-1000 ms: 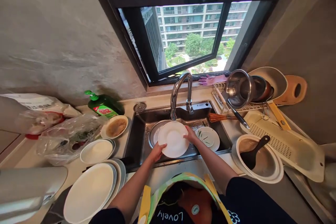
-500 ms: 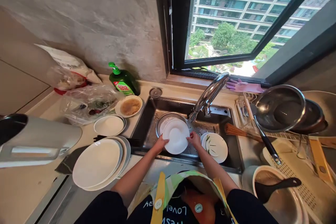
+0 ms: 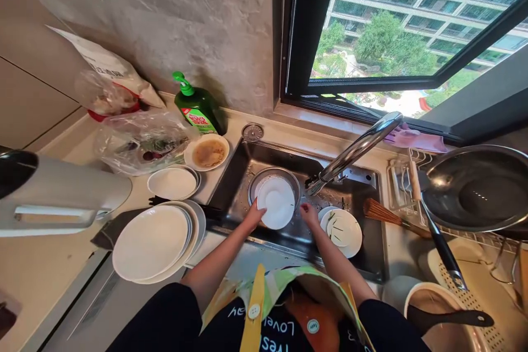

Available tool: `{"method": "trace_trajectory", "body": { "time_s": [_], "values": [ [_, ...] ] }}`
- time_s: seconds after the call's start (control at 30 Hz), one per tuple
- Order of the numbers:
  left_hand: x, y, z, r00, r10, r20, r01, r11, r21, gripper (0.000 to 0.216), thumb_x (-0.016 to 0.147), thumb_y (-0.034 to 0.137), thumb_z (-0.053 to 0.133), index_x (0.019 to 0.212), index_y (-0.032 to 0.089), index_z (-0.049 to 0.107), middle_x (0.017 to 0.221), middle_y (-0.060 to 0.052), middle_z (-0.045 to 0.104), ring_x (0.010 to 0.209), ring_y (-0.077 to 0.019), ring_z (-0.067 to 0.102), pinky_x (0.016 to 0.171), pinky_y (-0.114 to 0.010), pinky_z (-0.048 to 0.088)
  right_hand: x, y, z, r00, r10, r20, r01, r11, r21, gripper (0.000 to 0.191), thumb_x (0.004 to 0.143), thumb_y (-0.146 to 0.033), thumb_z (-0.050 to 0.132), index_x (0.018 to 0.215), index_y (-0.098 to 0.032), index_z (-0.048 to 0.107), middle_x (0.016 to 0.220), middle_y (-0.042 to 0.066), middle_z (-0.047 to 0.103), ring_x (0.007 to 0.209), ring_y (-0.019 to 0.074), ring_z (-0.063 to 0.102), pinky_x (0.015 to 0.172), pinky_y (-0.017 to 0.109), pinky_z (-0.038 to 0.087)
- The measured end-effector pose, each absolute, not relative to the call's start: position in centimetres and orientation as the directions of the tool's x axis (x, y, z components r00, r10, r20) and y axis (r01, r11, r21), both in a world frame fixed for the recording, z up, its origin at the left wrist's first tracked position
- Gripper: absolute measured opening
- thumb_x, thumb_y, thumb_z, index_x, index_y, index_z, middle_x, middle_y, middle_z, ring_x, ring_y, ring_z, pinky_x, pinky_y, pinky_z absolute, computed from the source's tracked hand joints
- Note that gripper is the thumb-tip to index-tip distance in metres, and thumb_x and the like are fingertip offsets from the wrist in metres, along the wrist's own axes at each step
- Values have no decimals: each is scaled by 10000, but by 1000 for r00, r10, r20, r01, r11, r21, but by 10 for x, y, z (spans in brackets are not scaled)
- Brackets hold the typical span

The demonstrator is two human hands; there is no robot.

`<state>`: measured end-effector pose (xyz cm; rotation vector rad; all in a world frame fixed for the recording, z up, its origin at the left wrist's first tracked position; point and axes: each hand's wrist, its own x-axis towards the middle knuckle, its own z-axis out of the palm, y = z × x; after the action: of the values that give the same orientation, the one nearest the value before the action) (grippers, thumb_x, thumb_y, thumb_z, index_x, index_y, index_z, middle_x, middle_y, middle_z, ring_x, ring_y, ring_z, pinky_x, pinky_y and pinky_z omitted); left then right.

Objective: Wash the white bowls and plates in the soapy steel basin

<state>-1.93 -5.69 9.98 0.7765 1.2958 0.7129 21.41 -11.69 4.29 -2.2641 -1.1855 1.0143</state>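
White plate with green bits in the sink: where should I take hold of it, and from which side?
Pinch the near rim of the white plate from the front with your right hand, which is closest and free. It lies nearly flat in the sink, so the rim is likely the best grip.

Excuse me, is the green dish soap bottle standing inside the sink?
No, the green dish soap bottle stands on the counter beside the sink.

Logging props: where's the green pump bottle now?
In the head view, the green plastic pump bottle stands against the grey wall, left of the steel sink, behind a shallow white dish.
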Motion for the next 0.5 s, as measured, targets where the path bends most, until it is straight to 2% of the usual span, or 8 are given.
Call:
{"method": "trace_trajectory", "body": {
  "time_s": [0.1, 0.17, 0.33, 0.5],
  "values": [
    [-18, -51, 98, 131, 817, -561, -13, 568, 823, 643, 524, 133, 577, 1165, 106, 523, 980, -84, 660, 887, -226, 601, 836, -377, 478, 200, -104, 44, 367, 854, -370, 562, -520, -643, 277, 749, -349, 574, 939, -152, 621, 808, 48, 672, 722, 171, 609, 661, 251, 437],
    [-17, -49, 99, 137, 802, -582, -24, 590, 807, 627, 529, 139, 588, 1153, 109, 530, 954, -78, 665, 875, -220, 603, 830, -373, 482, 194, -96, 44, 403, 845, -350, 588, -533, -608, 276, 719, -360, 610, 892, -145, 628, 769, 51, 669, 689, 167, 599, 650, 249, 430],
    [-16, -48, 105, 157, 770, -619, -43, 631, 775, 580, 551, 131, 605, 1128, 137, 551, 911, -60, 673, 861, -209, 612, 814, -354, 493, 207, -95, 38, 510, 782, -358, 591, -621, -515, 167, 775, -276, 524, 789, -166, 648, 730, 60, 676, 699, 179, 618, 642, 252, 430],
    [-12, -44, 100, 86, 739, -668, -29, 672, 740, 592, 591, 129, 616, 1172, 168, 509, 1008, -82, 647, 846, -211, 619, 718, -342, 524, 240, -112, 33, 602, 706, -372, 580, -708, -403, 231, 740, -150, 517, 919, -122, 661, 774, 139, 670, 748, 230, 636, 654, 293, 434]
  ]
}}
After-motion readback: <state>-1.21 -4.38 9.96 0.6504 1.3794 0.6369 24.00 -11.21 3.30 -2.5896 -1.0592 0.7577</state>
